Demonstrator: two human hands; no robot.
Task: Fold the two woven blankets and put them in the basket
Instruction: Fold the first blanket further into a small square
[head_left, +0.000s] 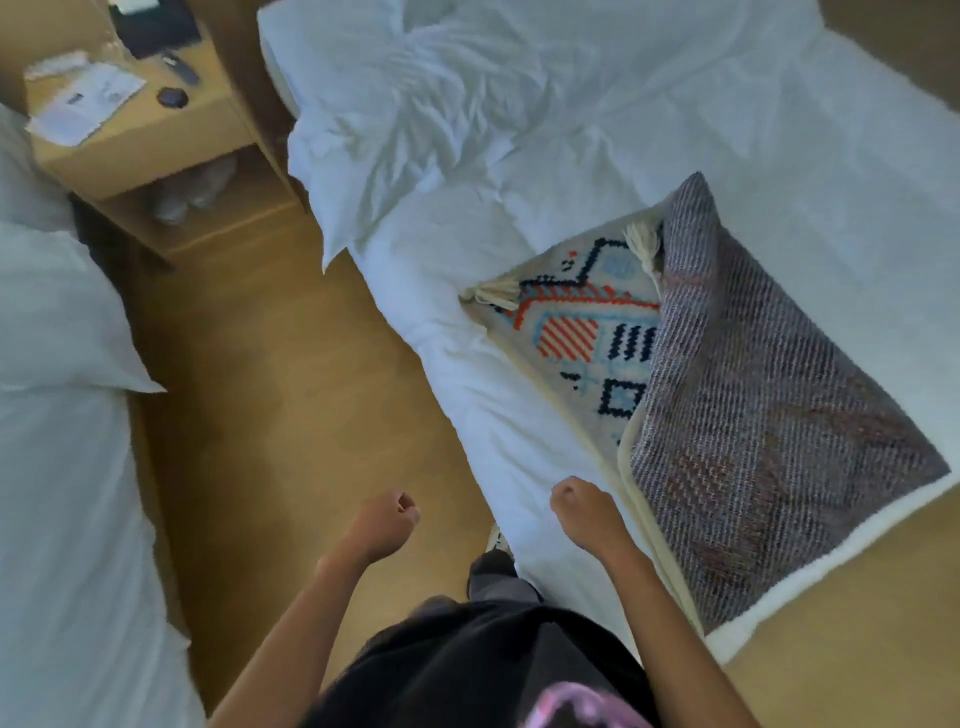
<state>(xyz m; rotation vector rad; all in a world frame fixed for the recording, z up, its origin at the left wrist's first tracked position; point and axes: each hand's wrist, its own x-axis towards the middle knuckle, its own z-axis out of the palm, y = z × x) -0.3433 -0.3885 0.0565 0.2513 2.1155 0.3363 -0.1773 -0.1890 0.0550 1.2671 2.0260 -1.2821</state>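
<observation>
A woven blanket (582, 332) with a cream ground, tassels and a red, blue and black pattern lies on the bed (779, 156) near its foot corner. Part of it is folded over, showing the grey-purple striped underside (769, 415). I cannot tell whether this is one blanket or two. My right hand (584, 506) hovers with curled fingers just left of the blanket's near cream edge, holding nothing. My left hand (387, 519) is also curled and holds nothing, above the floor beside the bed. No basket is in view.
A rumpled white duvet and pillow (415, 114) cover the head of the bed. A wooden nightstand (135, 140) with papers and small dark items stands at the upper left. A second white bed (57, 415) lies at the left, with a strip of wooden floor (270, 389) between.
</observation>
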